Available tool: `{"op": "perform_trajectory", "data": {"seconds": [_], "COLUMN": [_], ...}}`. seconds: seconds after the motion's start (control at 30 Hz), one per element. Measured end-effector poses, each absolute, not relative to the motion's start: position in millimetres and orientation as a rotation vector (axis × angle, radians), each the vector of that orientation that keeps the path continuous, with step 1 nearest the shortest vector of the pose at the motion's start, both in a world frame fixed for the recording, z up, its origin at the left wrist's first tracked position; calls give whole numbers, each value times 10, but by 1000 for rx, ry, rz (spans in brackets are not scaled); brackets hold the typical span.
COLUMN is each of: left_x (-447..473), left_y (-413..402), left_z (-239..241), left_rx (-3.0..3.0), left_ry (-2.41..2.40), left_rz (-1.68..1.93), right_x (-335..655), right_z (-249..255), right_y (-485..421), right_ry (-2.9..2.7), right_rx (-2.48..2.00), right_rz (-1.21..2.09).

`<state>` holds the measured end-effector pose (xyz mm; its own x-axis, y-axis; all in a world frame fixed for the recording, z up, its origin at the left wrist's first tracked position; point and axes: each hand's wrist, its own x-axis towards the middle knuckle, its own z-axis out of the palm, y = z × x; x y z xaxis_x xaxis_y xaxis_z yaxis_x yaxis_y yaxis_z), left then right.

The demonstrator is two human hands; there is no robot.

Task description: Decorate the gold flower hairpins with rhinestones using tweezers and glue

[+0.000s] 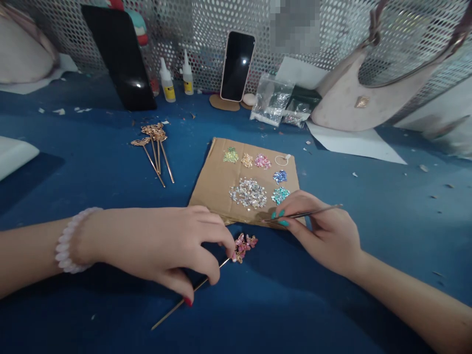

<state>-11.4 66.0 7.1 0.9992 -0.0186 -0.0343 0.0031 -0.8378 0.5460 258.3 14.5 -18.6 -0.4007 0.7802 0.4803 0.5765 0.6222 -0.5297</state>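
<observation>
My left hand (177, 243), with a beaded bracelet (70, 241) at its wrist, has its fingers closed around a gold hairpin (201, 284) low over the blue table. Pink petals form the flower head (243, 247) at the pin's upper right end. A thin pair of tweezers (311, 212) is pinched in my right hand (320, 231), its tip over the near edge of a cardboard sheet (210, 184). On that cardboard lie silver rhinestones (250, 193) and smaller piles in green (230, 155), pink (263, 161), blue (280, 176) and teal (280, 195).
Several gold hairpins (157, 145) lie at the left. Along the back stand two glue bottles (167, 86), a phone (238, 66), a dark tablet-like slab (120, 59) and plastic bags (273, 98). A handbag (354, 93) rests at the back right against a perforated metal panel (206, 24).
</observation>
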Motion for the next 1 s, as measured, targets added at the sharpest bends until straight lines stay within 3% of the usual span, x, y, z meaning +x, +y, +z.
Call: {"op": "perform_trajectory", "data": {"seconds": [1.0], "left_x": [82], "left_y": [194], "left_z": [-130], "left_rx": [2475], "left_ry": [402], "left_rz": [230], "right_x": [2395], "right_z": [-156], "right_y": [-237], "right_ry": [-2054], "right_rx": [-1139], "right_rz": [395]}}
